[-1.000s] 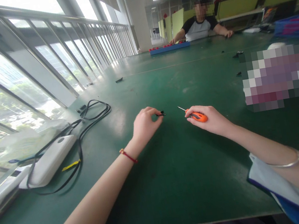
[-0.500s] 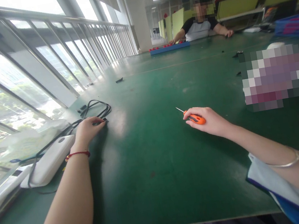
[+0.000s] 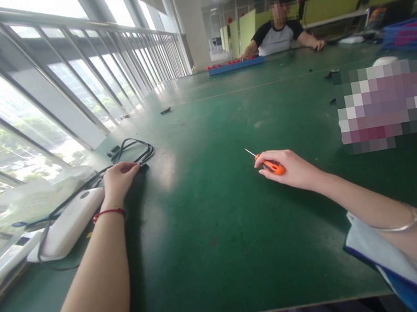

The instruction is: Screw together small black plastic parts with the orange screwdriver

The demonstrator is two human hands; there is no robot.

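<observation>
My right hand (image 3: 292, 166) is wrapped around the orange-and-black handle of a screwdriver (image 3: 273, 166). The thin metal shaft points up and left, above the green tabletop. Over on the left, my left hand (image 3: 119, 180) is closed in a pinch, with a small black piece (image 3: 143, 168) at its fingertips; the fingers partly hide it, and its kind does not show. Just beyond that hand lies a looped black cable (image 3: 145, 146) on the table.
A long white block-like object (image 3: 70, 224) and a clear plastic bag (image 3: 45, 196) lie left, beside the railing (image 3: 95, 52). Small black pieces (image 3: 165, 111) dot the table (image 3: 218, 261). A person (image 3: 280, 37) sits opposite, by a blue tray (image 3: 237, 66). A blue basket (image 3: 412, 36) stands far right.
My left fingers have shifted slightly and closed over more of the small black piece. My right hand keeps hold of the screwdriver, almost unmoved.
</observation>
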